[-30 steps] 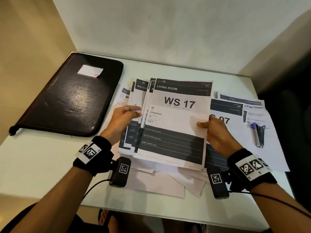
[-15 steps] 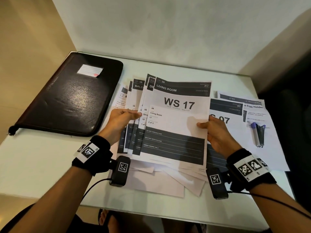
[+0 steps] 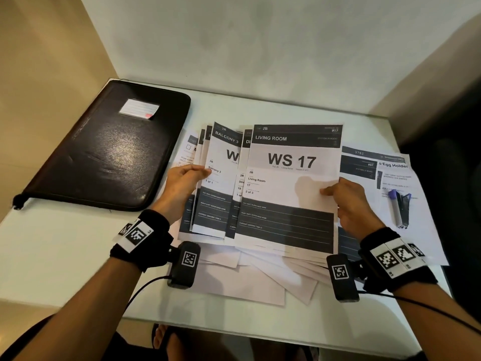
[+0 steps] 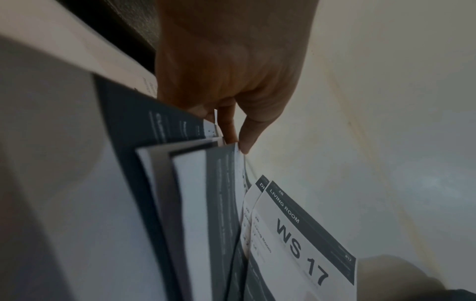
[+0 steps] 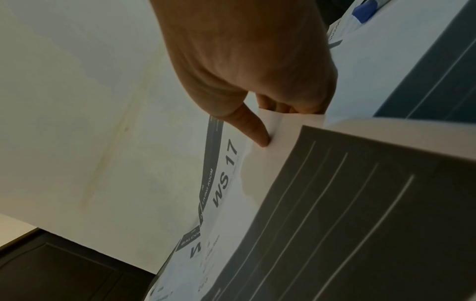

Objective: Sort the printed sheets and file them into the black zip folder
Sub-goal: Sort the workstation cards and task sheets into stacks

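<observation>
A fan of printed sheets is held above the table. My right hand (image 3: 335, 190) pinches the right edge of the front sheet, "WS 17 Living Room" (image 3: 289, 183), thumb on top (image 5: 257, 134). My left hand (image 3: 192, 173) pinches the left sheets, topped by "Balcony 3" (image 3: 217, 183), thumb on the page edge (image 4: 244, 140). The black zip folder (image 3: 109, 152) lies shut at the table's left, with a white label (image 3: 139, 109) on its cover.
More printed sheets (image 3: 374, 168) lie flat at the right with a blue and black clip (image 3: 399, 207) on them. Blank sheets (image 3: 247, 280) spread near the front edge. Walls enclose the white table (image 3: 52, 256) at the back and left.
My left hand has pulled its sheets to the left, widening the fan and baring the "Balcony 3" page. My right hand and the "WS 17" sheet have stayed nearly in place.
</observation>
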